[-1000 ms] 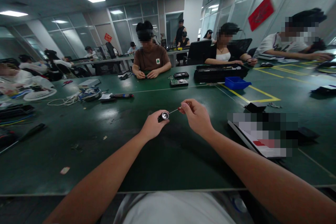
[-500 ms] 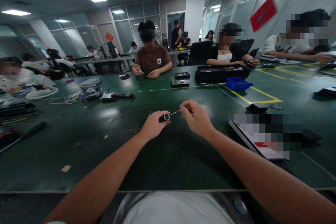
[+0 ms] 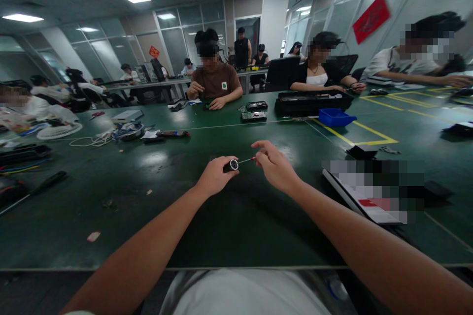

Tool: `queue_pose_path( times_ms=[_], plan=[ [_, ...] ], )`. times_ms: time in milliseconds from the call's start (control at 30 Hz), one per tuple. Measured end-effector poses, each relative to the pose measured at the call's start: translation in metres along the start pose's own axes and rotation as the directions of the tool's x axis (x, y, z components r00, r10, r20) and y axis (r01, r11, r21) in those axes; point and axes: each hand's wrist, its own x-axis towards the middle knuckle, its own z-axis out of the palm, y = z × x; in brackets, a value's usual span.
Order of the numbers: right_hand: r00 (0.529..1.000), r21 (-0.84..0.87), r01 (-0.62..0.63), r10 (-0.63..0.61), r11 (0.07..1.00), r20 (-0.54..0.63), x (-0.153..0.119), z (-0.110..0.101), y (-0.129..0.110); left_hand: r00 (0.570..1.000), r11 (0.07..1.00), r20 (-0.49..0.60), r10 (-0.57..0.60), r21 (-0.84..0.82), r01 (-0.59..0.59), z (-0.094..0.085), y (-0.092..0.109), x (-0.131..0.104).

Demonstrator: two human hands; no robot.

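Observation:
My left hand point(image 3: 215, 176) is closed around a small black cylinder point(image 3: 233, 165) with a silver-rimmed round end turned to the right. What the cylinder is, I cannot make out. A thin screwdriver point(image 3: 247, 160) with a red handle is pinched in my right hand point(image 3: 274, 166), its index finger raised off the handle. The shaft runs leftward, and its tip meets the round end of the cylinder. Both hands are held above the green table point(image 3: 236, 226).
To the right lies a notebook-like white object point(image 3: 354, 192), partly blurred out. A blue tray point(image 3: 335, 117) and a black case point(image 3: 314, 104) stand farther back. Hard drives point(image 3: 254, 116) lie ahead; a pen-like tool point(image 3: 173, 134) and cables point(image 3: 92, 141) lie left. A co-worker point(image 3: 216, 81) sits opposite.
My right index finger has lifted and stretched out, while the thumb side keeps the screwdriver handle. The left hand and cylinder have barely shifted. The co-worker opposite has raised a hand.

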Motion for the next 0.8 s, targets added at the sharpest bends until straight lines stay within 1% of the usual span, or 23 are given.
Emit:
queue_pose_path(
  times_ms=[100,200,267,333,400,433,467,533,600,633,700,800],
  plan=[
    [1.0,-0.015,-0.001,0.001,1.0,0.021,-0.001,-0.001,0.0,1.0,1.0,-0.011,-0.002,0.003,0.002,0.0,-0.001,0.0],
    [1.0,0.013,-0.013,0.013,1.0,-0.026,-0.001,0.0,0.0,1.0,1.0,-0.008,-0.007,0.008,0.007,-0.001,0.0,0.0],
    [0.996,0.081,-0.029,0.036,0.996,-0.08,0.0,0.003,0.001,1.0,1.0,-0.006,-0.018,0.01,0.018,-0.002,0.001,0.001],
    [0.992,0.205,-0.044,0.068,0.978,-0.108,0.002,0.006,0.005,1.0,1.0,-0.007,-0.03,0.008,0.03,-0.003,0.003,0.001],
    [0.986,0.383,-0.084,0.131,0.92,-0.099,0.006,0.01,0.01,1.0,1.0,-0.01,-0.017,0.002,0.017,-0.004,0.005,0.002],
    [0.981,0.48,-0.118,0.178,0.869,-0.081,0.008,0.011,0.013,1.0,1.0,-0.013,0.001,0.004,-0.001,-0.005,0.006,0.002],
    [0.966,0.568,-0.174,0.252,0.804,-0.062,0.01,0.012,0.016,1.0,1.0,-0.018,0.026,0.01,-0.026,-0.006,0.008,0.003],
    [0.932,0.663,-0.292,0.36,0.69,0.035,0.014,0.013,0.022,0.997,0.997,-0.024,0.072,0.038,-0.071,-0.007,0.009,0.003],
    [0.908,0.701,-0.329,0.416,0.632,0.051,0.016,0.012,0.026,0.995,0.994,-0.02,0.093,0.067,-0.092,-0.008,0.011,0.004],
    [0.903,0.71,-0.324,0.427,0.626,0.035,0.016,0.012,0.027,0.995,0.993,-0.015,0.095,0.074,-0.094,-0.008,0.011,0.004],
    [0.906,0.707,-0.281,0.422,0.649,-0.028,0.016,0.011,0.026,0.996,0.994,-0.007,0.083,0.077,-0.083,-0.007,0.01,0.004],
    [0.916,0.629,-0.209,0.375,0.748,-0.141,0.013,0.01,0.024,0.998,0.995,-0.002,0.063,0.075,-0.062,-0.006,0.008,0.003]
  ],
)
